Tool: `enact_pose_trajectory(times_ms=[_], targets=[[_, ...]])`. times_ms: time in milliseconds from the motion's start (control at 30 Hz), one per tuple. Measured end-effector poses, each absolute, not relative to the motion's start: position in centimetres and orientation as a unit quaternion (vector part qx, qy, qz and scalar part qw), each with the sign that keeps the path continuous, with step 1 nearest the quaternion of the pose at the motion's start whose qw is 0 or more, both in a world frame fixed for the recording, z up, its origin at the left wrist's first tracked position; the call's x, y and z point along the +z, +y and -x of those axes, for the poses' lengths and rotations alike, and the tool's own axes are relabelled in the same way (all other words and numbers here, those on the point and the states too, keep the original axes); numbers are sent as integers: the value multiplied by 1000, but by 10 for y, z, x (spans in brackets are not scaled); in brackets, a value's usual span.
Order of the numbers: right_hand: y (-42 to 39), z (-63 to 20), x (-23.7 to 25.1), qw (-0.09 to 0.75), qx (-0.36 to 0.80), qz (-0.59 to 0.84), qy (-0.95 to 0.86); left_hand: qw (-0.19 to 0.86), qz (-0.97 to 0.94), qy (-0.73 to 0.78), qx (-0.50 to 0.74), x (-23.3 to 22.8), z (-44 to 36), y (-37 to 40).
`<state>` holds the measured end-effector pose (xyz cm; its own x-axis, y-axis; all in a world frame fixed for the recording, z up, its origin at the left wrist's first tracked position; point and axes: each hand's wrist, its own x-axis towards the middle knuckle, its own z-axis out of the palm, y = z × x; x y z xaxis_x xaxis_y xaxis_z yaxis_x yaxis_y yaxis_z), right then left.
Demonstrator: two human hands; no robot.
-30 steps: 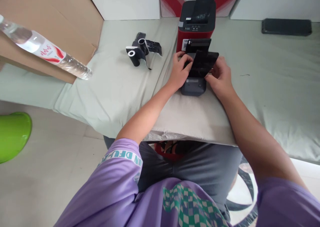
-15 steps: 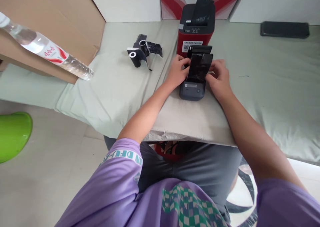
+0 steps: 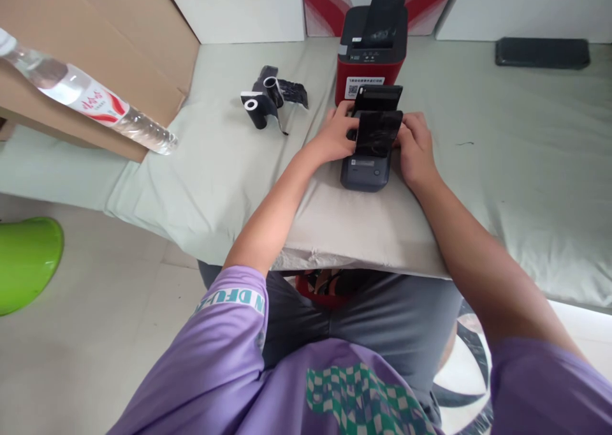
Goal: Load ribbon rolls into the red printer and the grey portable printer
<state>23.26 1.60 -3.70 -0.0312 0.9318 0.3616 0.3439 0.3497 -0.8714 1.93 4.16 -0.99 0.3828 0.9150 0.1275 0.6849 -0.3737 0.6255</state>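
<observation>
So the person had both hands round the dark-grey mini printer (image 3: 364, 175), which sat on the cloth-covered table (image 3: 516, 154) right in front of them, btw just this side of a red-and-black printer (image 3: 370, 70). What changed in the last sec: the glossy black film strip (image 3: 379, 134) leaned way out to the right a moment earlier, and now it stood lower & squarer over the mini printer. Prob means the strip was nearer to lined up, imo, tho it still stuck up, so it didn't look settled.

Left hand (image 3: 335, 138): fingers bent in at the printer's left side, tips partly hidden, so can't tell if they were pinching the strip. Right hand (image 3: 417, 149): fingers curled by the strip's right edge, thumb mostly out of sight now, grip can't be told either. A black panel (image 3: 380, 93) stood just behind the strip, poss. the lid, idk. Small black film rolls (image 3: 258, 117) lay off to the left, apart from the hands.
</observation>
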Motion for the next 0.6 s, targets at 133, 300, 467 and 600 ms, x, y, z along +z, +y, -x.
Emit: enact_pose_trajectory(times_ms=[133, 300, 467, 600], targets=[[12, -230, -33, 503, 310, 482, -647, 262, -805, 507, 163, 15, -19, 31], [16, -232, -36, 494, 310, 467, -664, 227, -796, 555, 85, 41, -30, 20], [17, -231, -38, 505, 312, 474, -651, 237, -790, 533, 190, 21, -31, 24], [15, -230, -37, 508, 308, 476, -648, 233, -784, 531, 220, 5, -27, 27]])
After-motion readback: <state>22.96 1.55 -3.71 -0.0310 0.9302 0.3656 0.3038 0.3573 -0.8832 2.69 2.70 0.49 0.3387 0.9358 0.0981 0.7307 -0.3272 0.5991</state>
